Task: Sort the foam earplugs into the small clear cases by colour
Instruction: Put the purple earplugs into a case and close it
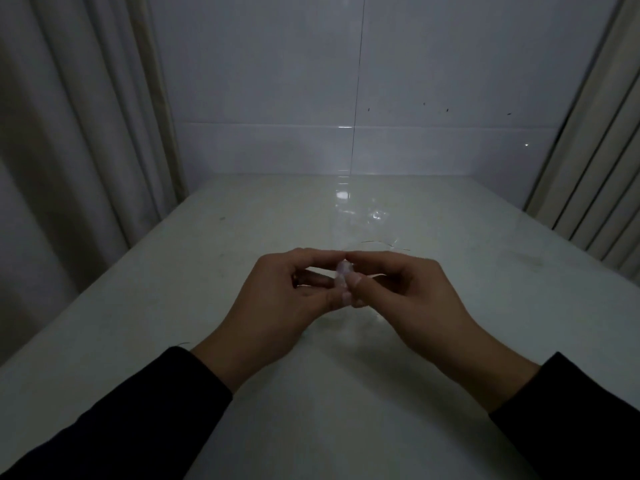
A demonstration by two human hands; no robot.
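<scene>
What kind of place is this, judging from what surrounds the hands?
Probably a plain indoor work corner, dimly lit. A glossy white table stands against a tiled wall, with pale curtains on both sides. Both hands pinch a small clear object over the table.

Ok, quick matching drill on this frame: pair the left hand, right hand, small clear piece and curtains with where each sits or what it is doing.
Column one:
1. left hand
2. right hand
3. small clear piece
4. curtains
5. table

Column two:
a. hang at both sides of the scene
b. pale surface under both hands
c. pinched between the two hands
d. pinches from the left of the piece
e. pinches from the right of the piece

Pairs: 1-d, 2-e, 3-c, 4-a, 5-b
</scene>
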